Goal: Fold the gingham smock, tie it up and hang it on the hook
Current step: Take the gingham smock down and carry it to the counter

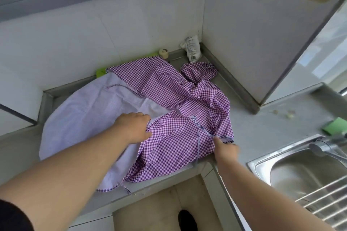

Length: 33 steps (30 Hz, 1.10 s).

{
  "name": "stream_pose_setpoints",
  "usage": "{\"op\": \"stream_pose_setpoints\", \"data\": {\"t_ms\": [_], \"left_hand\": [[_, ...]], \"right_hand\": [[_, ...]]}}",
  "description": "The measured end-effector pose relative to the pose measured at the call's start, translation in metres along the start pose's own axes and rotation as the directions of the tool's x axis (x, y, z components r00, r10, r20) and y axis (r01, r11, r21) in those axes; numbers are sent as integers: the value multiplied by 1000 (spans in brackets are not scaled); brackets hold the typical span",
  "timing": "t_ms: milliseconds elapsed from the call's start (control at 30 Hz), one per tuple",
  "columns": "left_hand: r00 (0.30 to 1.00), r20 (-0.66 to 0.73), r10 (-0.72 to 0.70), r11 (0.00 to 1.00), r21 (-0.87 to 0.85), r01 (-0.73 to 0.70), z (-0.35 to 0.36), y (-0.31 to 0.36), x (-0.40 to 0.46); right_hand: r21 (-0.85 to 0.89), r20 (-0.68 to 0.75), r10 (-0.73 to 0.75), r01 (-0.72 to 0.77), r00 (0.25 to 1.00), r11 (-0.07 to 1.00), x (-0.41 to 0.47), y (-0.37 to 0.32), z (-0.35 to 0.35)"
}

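Observation:
The purple-and-white gingham smock point(169, 88) lies spread on the grey counter point(262, 124), its pale lining point(78, 118) turned up on the left. My left hand point(134, 127) grips a folded checked edge near the middle of the cloth. At the smock's right front corner, my right hand point(224, 149) pinches the striped trim. A thin grey tie string point(198, 142) runs down the checked part between my hands. One sleeve point(199, 72) is bunched toward the corner of the wall. No hook is in view.
A steel sink point(300, 170) with a tap point(323, 148) and a wire rack sits at the right. A green sponge point(332, 124) lies behind it. A white packet point(192, 48) and a small cream spool point(163, 53) stand by the back wall. A green board point(100, 72) peeks from under the smock.

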State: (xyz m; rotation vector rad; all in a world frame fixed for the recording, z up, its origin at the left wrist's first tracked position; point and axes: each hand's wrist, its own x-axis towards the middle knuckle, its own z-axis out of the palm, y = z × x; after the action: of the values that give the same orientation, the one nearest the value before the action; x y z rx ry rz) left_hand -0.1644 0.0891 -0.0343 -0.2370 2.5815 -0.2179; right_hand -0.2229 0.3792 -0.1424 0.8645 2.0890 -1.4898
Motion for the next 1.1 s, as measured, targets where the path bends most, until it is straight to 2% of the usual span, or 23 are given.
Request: {"op": "stream_pose_setpoints", "data": {"t_ms": [67,133,233,300,333,433,500,567,667,767,867,967,1033,1100], "left_hand": [[1000,0,12,1000,-1,-12,-3,0,-1],[999,0,37,999,-5,-37,-7,0,-2],[996,19,82,997,12,-82,-13,-1,-3],[995,16,100,995,20,-100,-19,-5,-4],[995,5,102,995,12,-102,-22,-7,-5],[992,-52,117,992,-36,-119,-37,-17,-6],[981,-120,153,985,-61,-161,-51,-26,-5],[959,-210,188,973,-95,-212,-68,-33,-6],[900,-365,240,932,-172,-318,-100,-37,-11],[842,-438,316,885,-185,-428,-137,-37,-27],[809,-393,438,850,-112,-515,-167,-35,-50],[755,-327,569,784,-62,-618,-181,-31,-69],[753,-302,584,755,-139,-641,-180,-30,-78],[782,-315,538,772,-189,-607,-183,-35,-88]], "right_hand": [[104,28,106,-108,994,989,-2,-1,10],[131,46,169,-174,984,976,5,-8,17],[208,24,182,-183,983,961,9,-26,19],[296,-10,101,-93,995,951,6,-39,15],[280,-27,13,-5,1000,960,6,-45,11],[-16,-41,-275,274,961,962,-5,-71,4],[-207,63,-501,502,863,839,-22,-93,3],[-304,248,-664,707,705,638,-48,-118,3],[-317,557,-686,883,469,346,-93,-150,1],[-265,740,-594,948,317,175,-149,-177,-7],[-202,833,-501,972,234,119,-203,-195,-17],[-159,851,-497,985,168,60,-240,-208,-27],[-142,841,-520,988,149,53,-258,-214,-34],[-145,817,-557,988,148,50,-274,-219,-40]]}}
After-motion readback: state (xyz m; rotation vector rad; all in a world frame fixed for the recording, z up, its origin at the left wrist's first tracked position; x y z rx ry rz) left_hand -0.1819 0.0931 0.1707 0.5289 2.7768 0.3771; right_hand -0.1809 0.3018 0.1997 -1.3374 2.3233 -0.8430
